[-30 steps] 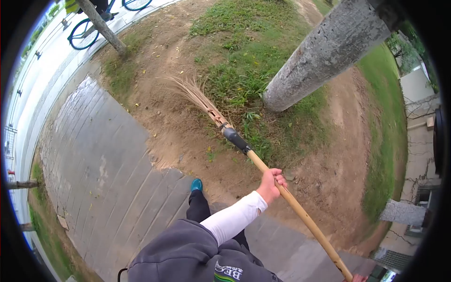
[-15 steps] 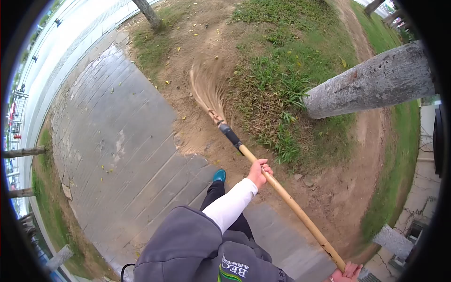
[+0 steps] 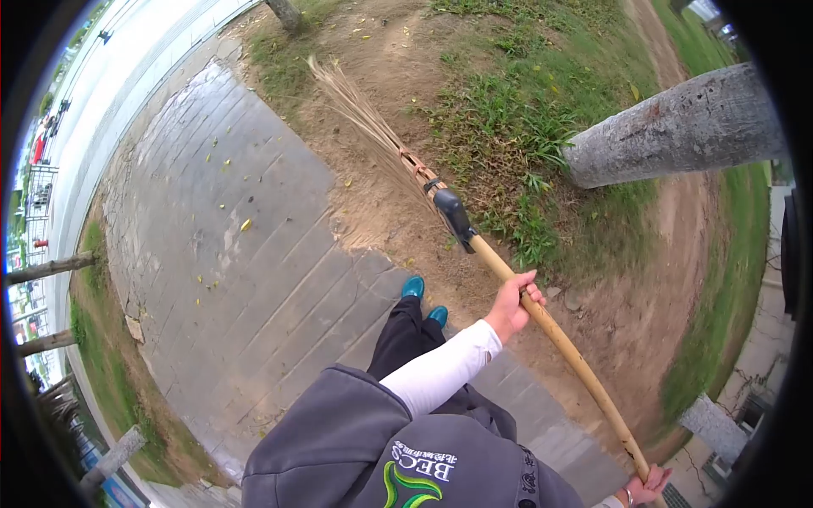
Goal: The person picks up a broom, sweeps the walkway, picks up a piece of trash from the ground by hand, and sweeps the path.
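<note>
The person's left hand (image 3: 511, 308) grips the upper part of the wooden handle (image 3: 576, 360) of a long broom, its fingers curled and clamped round the wood; the right hand (image 3: 647, 486), at the near right edge of the view, is closed round the handle close to its near end, though how tightly its fingers are pressed together cannot be told. The broom slants from near right to far left; a black binding (image 3: 453, 216) joins the handle to the long, thin bristles (image 3: 360, 110), which fan out over bare soil (image 3: 373, 207); whether their tips touch the ground cannot be told.

To the left of the broom lies grey paving (image 3: 246, 262) with scattered yellow and green leaves, one yellow leaf (image 3: 246, 225) larger than most; to the right are a grassy patch (image 3: 508, 135) and a thick, pale tree trunk (image 3: 677, 127); a thinner trunk (image 3: 284, 12) stands at the far side. Two teal shoes (image 3: 413, 288) show near the paving's broken edge, to the left of the left hand.
</note>
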Motion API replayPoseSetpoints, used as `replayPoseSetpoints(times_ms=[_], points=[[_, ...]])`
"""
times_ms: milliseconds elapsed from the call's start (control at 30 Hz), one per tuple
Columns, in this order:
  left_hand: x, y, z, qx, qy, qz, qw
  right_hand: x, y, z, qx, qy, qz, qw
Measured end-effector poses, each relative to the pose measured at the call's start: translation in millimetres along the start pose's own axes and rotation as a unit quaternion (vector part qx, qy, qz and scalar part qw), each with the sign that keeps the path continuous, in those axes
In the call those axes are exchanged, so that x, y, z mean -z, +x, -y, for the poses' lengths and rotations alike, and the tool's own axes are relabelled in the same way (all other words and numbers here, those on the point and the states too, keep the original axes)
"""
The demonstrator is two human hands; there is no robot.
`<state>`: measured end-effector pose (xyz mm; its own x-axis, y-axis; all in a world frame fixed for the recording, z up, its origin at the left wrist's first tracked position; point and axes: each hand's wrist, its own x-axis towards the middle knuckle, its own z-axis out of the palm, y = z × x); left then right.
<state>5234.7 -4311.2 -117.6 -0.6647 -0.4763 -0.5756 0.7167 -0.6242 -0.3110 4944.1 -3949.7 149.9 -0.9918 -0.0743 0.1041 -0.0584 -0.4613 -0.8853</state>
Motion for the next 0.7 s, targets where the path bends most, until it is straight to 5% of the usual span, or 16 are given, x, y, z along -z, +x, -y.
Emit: replayPoseSetpoints(times_ms=[33,133,233,333,533,700], points=[[10,12,-14,-0.008,-0.015,-0.029,0.999,-7,-1,-10,-0.094,0.048,0.164,0.981],[91,26,-43,-0.013,-0.078,-0.1,0.992,-65,-34,-63,-0.145,0.037,0.226,0.963],[146,-21,-40,-0.043,-0.09,-0.213,0.972,-34,-21,-87,-0.174,-0.005,0.199,0.964],[129,-73,-16,-0.067,-0.088,-0.28,0.954,14,2,-80,-0.224,0.038,0.112,0.967],[59,-111,2,-0.068,-0.058,-0.17,0.981,50,53,-77,-0.27,0.07,0.094,0.956],[7,-56,-51,-0.092,-0.025,-0.042,0.995,-16,50,-86,-0.212,0.061,0.162,0.962]])
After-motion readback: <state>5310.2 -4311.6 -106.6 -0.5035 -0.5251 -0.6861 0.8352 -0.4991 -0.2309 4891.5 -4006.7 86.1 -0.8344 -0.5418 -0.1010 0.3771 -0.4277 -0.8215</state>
